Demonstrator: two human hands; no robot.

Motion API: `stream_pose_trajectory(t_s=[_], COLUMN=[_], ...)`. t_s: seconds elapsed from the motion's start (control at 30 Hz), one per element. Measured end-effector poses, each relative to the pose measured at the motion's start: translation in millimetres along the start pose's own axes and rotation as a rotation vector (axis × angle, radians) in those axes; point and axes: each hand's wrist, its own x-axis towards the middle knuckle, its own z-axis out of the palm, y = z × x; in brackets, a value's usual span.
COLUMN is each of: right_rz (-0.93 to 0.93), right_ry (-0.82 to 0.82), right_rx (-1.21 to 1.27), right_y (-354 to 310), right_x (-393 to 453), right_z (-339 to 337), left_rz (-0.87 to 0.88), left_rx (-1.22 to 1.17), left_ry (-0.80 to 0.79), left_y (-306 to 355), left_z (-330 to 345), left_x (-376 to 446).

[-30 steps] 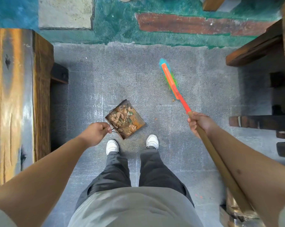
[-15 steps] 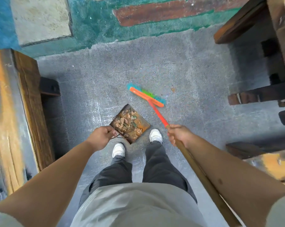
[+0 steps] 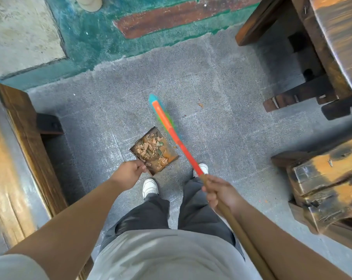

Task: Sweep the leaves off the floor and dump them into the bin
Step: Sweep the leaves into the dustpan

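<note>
Broom head [image 3: 163, 116] smeared by motion blur, bristles impossible to make out. Dustpan [image 3: 167, 158] handle hidden under the left hand [image 3: 128, 173]. Wooden broom handle [image 3: 242, 233] cut off at the bottom edge. Small speck [image 3: 200, 105] on the floor [image 3: 221, 81], too tiny to identify. No bin anywhere in view.

Your inventory for this spot:

- One broom [image 3: 167, 126], orange and blue head, part blurred.
- One dustpan [image 3: 169, 156], rusty, holding a heap of dry leaves [image 3: 151, 149], too many and too jumbled to count.
- One stray leaf [image 3: 200, 105] on the grey floor [image 3: 221, 81].
- Two hands of yours: left hand [image 3: 128, 174], right hand [image 3: 221, 193].
- Two white shoes [image 3: 150, 186].
- Three pieces of wooden furniture: one bench [image 3: 19, 142] to your left, two [image 3: 329, 178] to your right.
</note>
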Motion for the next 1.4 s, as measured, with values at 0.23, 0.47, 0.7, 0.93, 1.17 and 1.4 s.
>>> stream_pose_trajectory(t_s=[0.23, 0.47, 0.7, 0.93, 1.17, 1.4], right_rz=[-0.174, -0.192, -0.074, 0.034, 0.174, 0.209], right_ry=[0.103, 0.213, 0.195, 0.092, -0.011, -0.094], right_rx=[-0.147, -0.342, -0.58, -0.464, -0.313, -0.073], right_y=[-112.3, -192.5, -155.0, -104.4, -59.2, -17.9], right_x=[69.6, 142.8, 147.3, 120.9, 78.1, 13.2], right_z=[-18.8, -30.3, -32.9, -30.9, -15.0, -23.3], left_rz=[-0.015, -0.066, -0.129, -0.129, -0.117, -0.104], left_rx=[-0.014, 0.041, 0.081, -0.018, -0.066, -0.107], left_ry=[0.0, 0.009, 0.048, 0.103, 0.129, 0.139], left_y=[1.9, -1.0, 11.2, 44.1, 40.1, 22.2], left_z=[1.9, 0.3, 16.8, 42.9, 58.3, 65.0], left_x=[8.4, 18.5, 7.2, 9.3, 1.0, -19.3])
